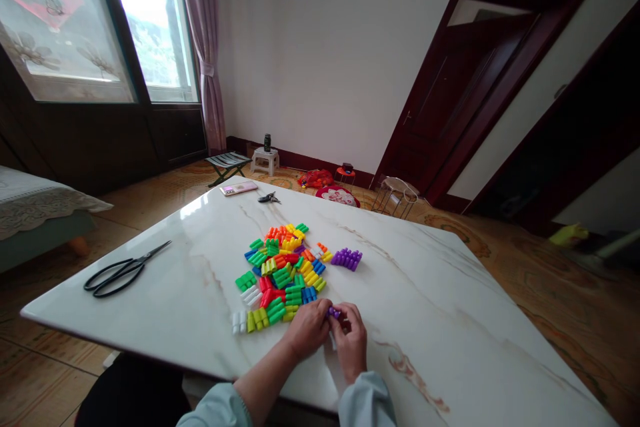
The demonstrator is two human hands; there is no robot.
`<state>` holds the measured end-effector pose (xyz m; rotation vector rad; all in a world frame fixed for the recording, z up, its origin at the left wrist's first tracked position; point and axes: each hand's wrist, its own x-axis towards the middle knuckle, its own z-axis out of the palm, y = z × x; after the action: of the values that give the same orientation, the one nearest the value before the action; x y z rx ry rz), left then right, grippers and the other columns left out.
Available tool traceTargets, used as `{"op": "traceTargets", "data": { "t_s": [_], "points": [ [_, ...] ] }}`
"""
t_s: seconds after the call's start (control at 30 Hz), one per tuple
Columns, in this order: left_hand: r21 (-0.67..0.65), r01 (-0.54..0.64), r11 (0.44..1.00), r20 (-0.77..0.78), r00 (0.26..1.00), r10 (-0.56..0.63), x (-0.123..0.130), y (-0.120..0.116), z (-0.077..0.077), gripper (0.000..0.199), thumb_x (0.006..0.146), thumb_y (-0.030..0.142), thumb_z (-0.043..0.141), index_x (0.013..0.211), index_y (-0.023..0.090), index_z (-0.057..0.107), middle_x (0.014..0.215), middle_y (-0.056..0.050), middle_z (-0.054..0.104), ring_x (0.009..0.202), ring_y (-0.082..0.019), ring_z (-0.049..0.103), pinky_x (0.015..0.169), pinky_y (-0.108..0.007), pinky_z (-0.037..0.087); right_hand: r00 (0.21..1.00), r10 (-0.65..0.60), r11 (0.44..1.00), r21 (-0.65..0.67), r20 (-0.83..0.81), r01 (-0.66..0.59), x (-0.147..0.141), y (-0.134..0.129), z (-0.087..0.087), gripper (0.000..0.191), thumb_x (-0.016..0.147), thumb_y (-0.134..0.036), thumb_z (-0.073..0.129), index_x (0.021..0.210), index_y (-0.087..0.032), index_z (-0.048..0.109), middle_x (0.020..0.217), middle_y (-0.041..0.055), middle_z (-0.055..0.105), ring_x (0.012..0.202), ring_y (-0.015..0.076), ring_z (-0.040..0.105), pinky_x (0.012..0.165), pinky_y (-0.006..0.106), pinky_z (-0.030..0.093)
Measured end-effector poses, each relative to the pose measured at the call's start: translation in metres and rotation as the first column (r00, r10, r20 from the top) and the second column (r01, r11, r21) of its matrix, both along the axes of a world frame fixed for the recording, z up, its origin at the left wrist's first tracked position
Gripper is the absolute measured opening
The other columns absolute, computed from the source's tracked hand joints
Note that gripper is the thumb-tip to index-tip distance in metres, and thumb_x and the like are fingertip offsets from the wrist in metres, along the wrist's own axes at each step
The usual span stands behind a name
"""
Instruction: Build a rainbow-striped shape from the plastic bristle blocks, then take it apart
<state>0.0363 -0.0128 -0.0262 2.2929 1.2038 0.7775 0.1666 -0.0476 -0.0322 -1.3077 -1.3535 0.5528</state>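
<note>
Both hands meet over the near side of the marble-patterned table (425,320). Between their fingertips is a small purple plastic building block (334,312), partly covered by the fingers. My left hand (309,328) grips it from the left, and my right hand (351,339) pinches it from the right. Just beyond them spreads a pile of plastic blocks (283,273) in green, red, yellow, orange, blue and white, made of short joined tubes. To the right of the pile stands a group of purple blocks (347,259), apparently joined together.
Black-handled scissors (120,273) lie at the table's left. Near the far edge are a phone (239,188) and a small dark tool (269,198). Beyond the table stand a folding stool (227,163), a white plastic stool (265,160) and a wire-legged seat (397,192).
</note>
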Motion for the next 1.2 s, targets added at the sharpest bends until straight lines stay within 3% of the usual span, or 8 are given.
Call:
{"op": "traceTargets", "data": {
  "t_s": [0.17,0.33,0.5,0.57,0.7,0.8,0.93,1.2],
  "points": [
    [-0.016,0.0,1.0,-0.026,1.0,0.0,-0.001,0.001,0.001,0.022,0.083,0.017,0.046,0.102,0.02,0.056,0.094,-0.006,0.064,0.09,-0.019,0.061,0.08,-0.028,0.046,0.999,-0.04,0.998,-0.042,-0.011,0.04,0.005,0.006,-0.011,0.019,0.08,-0.034,0.059,0.091,-0.019,0.067,0.09,0.0063,0.066,0.085,0.0203,0.06,0.08,0.032,0.049],
    [-0.021,-0.007,1.0,-0.063,0.998,0.006,0.0,0.002,0.002,0.021,0.084,0.018,0.046,0.103,0.02,0.057,0.093,-0.006,0.063,0.09,-0.019,0.061,0.08,-0.028,0.046,0.996,-0.073,0.995,-0.074,-0.049,0.07,0.006,0.006,-0.014,0.023,0.078,-0.038,0.062,0.088,-0.019,0.068,0.089,0.0067,0.067,0.085,0.0214,0.061,0.082,0.034,0.048],
    [-0.016,-0.012,1.0,-0.138,0.99,0.01,0.003,0.004,-0.001,0.02,0.085,0.016,0.044,0.099,0.019,0.058,0.092,-0.006,0.063,0.087,-0.019,0.061,0.078,-0.028,0.046,0.968,-0.138,0.972,-0.217,-0.209,0.092,0.015,0.011,-0.007,0.035,0.077,-0.048,0.061,0.093,-0.017,0.066,0.077,0.0039,0.067,0.067,0.0177,0.059,0.063,0.029,0.049],
    [-0.002,-0.004,1.0,-0.151,0.988,0.003,0.004,0.004,-0.002,0.021,0.087,0.015,0.041,0.098,0.019,0.058,0.092,-0.007,0.062,0.086,-0.019,0.061,0.078,-0.029,0.046,0.953,-0.214,0.962,-0.219,-0.217,0.166,0.029,0.024,0.0,0.039,0.077,-0.05,0.06,0.096,-0.016,0.066,0.069,0.0017,0.064,0.06,0.0157,0.056,0.059,0.027,0.047],
    [0.004,0.014,1.0,-0.152,0.988,-0.013,0.006,0.004,-0.001,0.021,0.087,0.014,0.039,0.097,0.019,0.056,0.09,-0.007,0.061,0.084,-0.018,0.06,0.077,-0.029,0.046,0.908,-0.408,0.908,-0.143,-0.097,0.393,0.071,0.067,0.012,0.041,0.072,-0.049,0.061,0.093,-0.015,0.066,0.074,0.0046,0.066,0.061,0.0165,0.058,0.059,0.027,0.047],
    [-0.01,0.016,1.0,-0.153,0.988,-0.018,0.006,0.004,0.0,0.019,0.086,0.012,0.04,0.096,0.019,0.055,0.089,-0.006,0.059,0.083,-0.017,0.059,0.076,-0.028,0.046,0.855,-0.495,0.859,-0.06,0.153,0.508,0.097,0.101,0.011,0.039,0.071,-0.049,0.056,0.085,-0.015,0.067,0.075,0.0081,0.068,0.063,0.0189,0.058,0.062,0.029,0.046],
    [-0.004,0.026,1.0,-0.172,0.985,-0.026,0.006,0.004,0.001,0.018,0.084,0.01,0.04,0.093,0.019,0.053,0.088,-0.007,0.059,0.082,-0.018,0.059,0.074,-0.029,0.046,0.844,-0.482,0.863,-0.04,0.237,0.504,0.11,0.126,0.003,0.033,0.067,-0.043,0.054,0.078,-0.015,0.067,0.078,0.0113,0.067,0.065,0.0212,0.057,0.068,0.034,0.046],
    [-0.026,0.011,1.0,-0.183,0.983,-0.016,0.007,0.003,0.003,0.019,0.085,0.011,0.041,0.096,0.02,0.054,0.088,-0.006,0.058,0.083,-0.018,0.058,0.077,-0.029,0.047,0.842,-0.431,0.887,-0.018,0.325,0.462,0.1,0.14,-0.011,0.026,0.067,-0.034,0.054,0.077,-0.015,0.068,0.077,0.0112,0.065,0.07,0.023,0.056,0.073,0.035,0.045]
  ]
}}
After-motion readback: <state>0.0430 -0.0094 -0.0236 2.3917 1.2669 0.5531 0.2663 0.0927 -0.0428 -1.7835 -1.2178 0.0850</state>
